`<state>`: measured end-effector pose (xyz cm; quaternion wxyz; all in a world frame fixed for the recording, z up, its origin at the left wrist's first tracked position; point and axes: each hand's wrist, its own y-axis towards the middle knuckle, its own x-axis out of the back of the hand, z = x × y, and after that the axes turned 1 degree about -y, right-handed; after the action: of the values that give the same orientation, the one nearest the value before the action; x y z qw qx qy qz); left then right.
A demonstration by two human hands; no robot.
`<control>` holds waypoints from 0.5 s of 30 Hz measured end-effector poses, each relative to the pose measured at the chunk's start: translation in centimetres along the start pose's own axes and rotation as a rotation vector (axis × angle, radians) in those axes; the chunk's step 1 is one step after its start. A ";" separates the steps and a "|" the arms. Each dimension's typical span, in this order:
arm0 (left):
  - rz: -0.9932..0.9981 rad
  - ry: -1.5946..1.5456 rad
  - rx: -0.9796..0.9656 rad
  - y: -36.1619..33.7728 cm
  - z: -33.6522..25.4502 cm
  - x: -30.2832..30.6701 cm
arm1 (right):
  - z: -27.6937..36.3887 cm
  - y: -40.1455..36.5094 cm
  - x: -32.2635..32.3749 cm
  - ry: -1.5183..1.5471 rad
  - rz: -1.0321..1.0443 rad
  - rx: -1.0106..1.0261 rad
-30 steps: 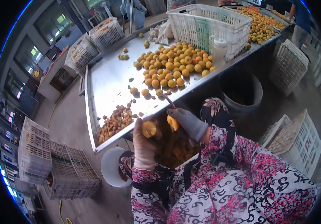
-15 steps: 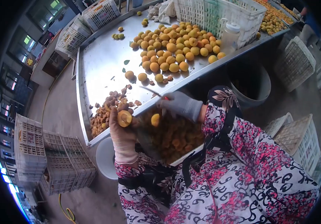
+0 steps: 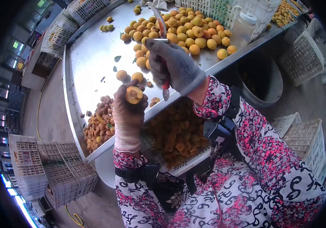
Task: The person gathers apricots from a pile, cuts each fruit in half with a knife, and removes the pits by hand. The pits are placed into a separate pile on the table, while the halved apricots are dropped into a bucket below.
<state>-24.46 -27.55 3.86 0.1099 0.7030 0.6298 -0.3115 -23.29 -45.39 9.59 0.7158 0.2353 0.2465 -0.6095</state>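
My left hand point(image 3: 127, 108), in a pale glove with a stained finger part, grips an apricot half point(image 3: 133, 95) whose cut face is turned up, with brown at its centre. In a grey glove, my right hand point(image 3: 176, 66) is closed around a knife with a red handle; its curved blade point(image 3: 160, 22) points away from me over the whole apricots point(image 3: 185, 28). The two hands are apart, both above the table's near edge. Brown pits and scraps point(image 3: 98, 127) lie heaped left of my left hand. Below, cut apricot pieces point(image 3: 174, 133) fill a crate.
The metal table point(image 3: 87, 64) has a raised rim. A white crate point(image 3: 223, 13) and a lidded plastic jar point(image 3: 243, 26) stand on it. A large bucket point(image 3: 261, 85) is at right, a white bucket point(image 3: 104, 167) below left. Stacked crates point(image 3: 62, 163) stand on the floor.
My right hand has moved up and forward over the table, the knife now pointing away. My left hand has risen with an apricot half. The loose piece seen between the hands has gone from there.
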 end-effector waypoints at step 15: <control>-0.025 0.110 0.036 -0.8 2.8 -2.1 | -0.7 1.0 -1.1 0.057 -0.023 0.103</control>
<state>-26.05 -30.63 3.09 0.0587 0.7130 0.6379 -0.2850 -22.48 -43.92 9.80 0.6882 0.2861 0.2379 -0.6228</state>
